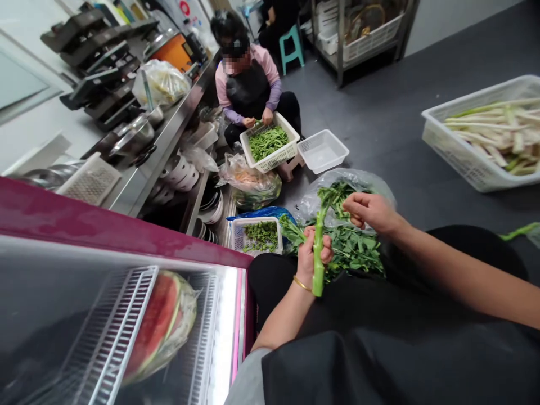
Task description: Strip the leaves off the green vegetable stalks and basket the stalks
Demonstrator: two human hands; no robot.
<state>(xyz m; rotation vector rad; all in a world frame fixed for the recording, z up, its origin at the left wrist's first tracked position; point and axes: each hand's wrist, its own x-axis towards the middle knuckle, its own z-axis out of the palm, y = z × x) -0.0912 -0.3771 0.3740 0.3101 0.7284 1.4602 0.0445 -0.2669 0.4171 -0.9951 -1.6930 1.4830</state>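
Note:
My left hand (304, 256) is wrapped round a thick, pale green vegetable stalk (318, 264), held nearly upright with leaves at its top. A smaller leafy sprig pokes out to the left of the same hand. My right hand (373, 211) is beside the leafy top, its fingers curled together; whatever they pinch is hidden. Beneath both hands lies a heap of dark green leaves (356, 250), with a clear plastic bag (375, 183) behind it. To the left, a white basket (237, 236) contains small green pieces (261, 235).
Ahead, a co-worker (248, 79) handles green pods over a white basket (276, 163). A white tub (323, 152) stands beside it. At right is a crate (455, 152) of long pale stalks. A display fridge (126, 225) holding cut watermelon (156, 326) borders my left side.

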